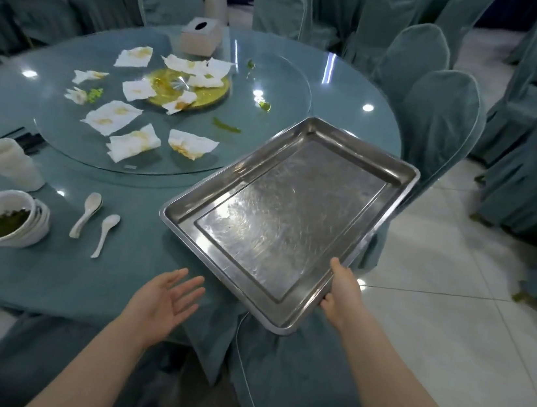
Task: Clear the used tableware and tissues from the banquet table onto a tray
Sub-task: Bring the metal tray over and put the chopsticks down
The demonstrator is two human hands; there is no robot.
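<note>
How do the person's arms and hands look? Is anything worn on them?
The left hand and the right hand are bare: no gloves, and no ring, watch or bracelet is visible. Both arms are bare too; no sleeve shows as far as the frame edge.

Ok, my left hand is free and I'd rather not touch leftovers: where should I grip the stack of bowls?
Probably by the outer walls on its right side, nearest your left hand. The stack of bowls leans with rims fanned out there, and the greens sit only inside the top bowl, so fingers under the lowest wall stay clean.
</note>
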